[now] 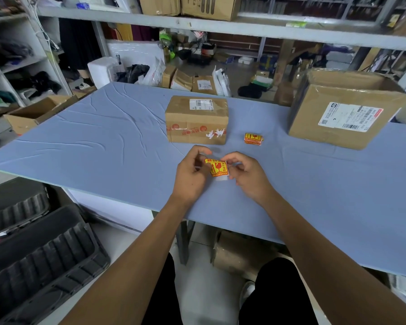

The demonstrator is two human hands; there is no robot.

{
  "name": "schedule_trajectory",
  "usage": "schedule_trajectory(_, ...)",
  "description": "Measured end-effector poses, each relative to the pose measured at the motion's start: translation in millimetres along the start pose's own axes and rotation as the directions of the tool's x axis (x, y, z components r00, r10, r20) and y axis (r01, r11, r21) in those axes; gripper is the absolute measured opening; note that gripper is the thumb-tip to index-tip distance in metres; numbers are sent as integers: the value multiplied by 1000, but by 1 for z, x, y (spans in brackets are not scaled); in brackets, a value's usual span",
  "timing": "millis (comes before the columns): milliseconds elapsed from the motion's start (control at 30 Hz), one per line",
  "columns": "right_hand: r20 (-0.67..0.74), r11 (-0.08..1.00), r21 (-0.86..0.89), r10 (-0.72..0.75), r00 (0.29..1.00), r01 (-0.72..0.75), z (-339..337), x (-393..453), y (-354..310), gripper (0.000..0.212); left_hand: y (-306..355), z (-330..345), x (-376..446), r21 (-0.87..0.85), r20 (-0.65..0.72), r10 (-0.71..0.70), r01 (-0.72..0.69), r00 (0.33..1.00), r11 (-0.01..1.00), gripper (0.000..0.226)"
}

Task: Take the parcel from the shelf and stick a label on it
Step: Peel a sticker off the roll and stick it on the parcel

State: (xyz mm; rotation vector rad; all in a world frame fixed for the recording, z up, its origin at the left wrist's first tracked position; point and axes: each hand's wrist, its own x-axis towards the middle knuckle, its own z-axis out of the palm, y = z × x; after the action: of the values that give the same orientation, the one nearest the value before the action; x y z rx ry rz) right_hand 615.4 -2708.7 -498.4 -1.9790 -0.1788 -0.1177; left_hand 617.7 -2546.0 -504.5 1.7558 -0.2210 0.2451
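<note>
A brown cardboard parcel [196, 120] with a white shipping label on top and red-printed tape stands on the blue table [103, 137], just beyond my hands. My left hand [191, 177] and my right hand [247, 174] are together above the table's near part, both pinching a small yellow-and-red sticker label [216, 168] with its white backing showing below. A small stack of the same yellow-and-red labels [253, 138] lies on the table to the right of the parcel.
A large open cardboard box [345, 116] stands at the table's right back. Shelves with boxes and clothes run behind and to the left. Black plastic trays [38, 254] sit on the floor at my left. More parcels lie on the floor beyond the table.
</note>
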Motion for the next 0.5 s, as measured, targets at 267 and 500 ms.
schedule_trajectory(267, -56, 998, -12, 64, 996, -65, -3, -1, 0, 22, -2, -1, 3, -38, -32, -66, 64, 997, 997, 22)
schedule_trajectory(500, -173, 970, 170, 203, 964, -174, -11, -5, -4, 30, 0, -5, 3, -147, -66, -90, 80, 994, 986, 35)
